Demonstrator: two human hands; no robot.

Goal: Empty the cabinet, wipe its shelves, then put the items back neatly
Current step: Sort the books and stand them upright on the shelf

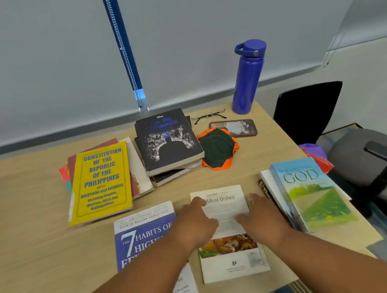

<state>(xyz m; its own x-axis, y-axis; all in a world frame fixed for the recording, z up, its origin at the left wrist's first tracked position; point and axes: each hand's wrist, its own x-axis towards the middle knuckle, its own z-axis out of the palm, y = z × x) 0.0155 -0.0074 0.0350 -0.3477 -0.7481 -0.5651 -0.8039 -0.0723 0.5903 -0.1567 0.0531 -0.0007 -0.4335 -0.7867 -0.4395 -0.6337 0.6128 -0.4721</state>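
While the left hand (194, 225) lies on the left edge of the Meat Dishes book (233, 261) and the right hand (265, 222) on its right edge, the fingers of both are laid fairly straight on the cover, thumbs turned inward, and neither hand curls round it. That book lies flat on the tabletop (31, 247), close to the near edge. Just beside it on the left lies the 7 Habits book (144, 237), partly under the left forearm. Just to the right, the Walking with God book (312, 193) tops a small stack near the tabletop's right edge. Farther back on the left, the yellow Constitution book (100, 182) rests on a few books fanned out beneath it. Beside that, the dark Disney book (168, 141) tops another short stack. Right of this stack lies a green and orange cloth (219, 148), overlapping a phone (236, 127) behind it. A pair of glasses (208, 116) lies farther back, and a blue bottle (247, 78) stands upright at the far right corner. Beyond the right edge stand a black chair (308, 110) and a grey chair (355, 153).
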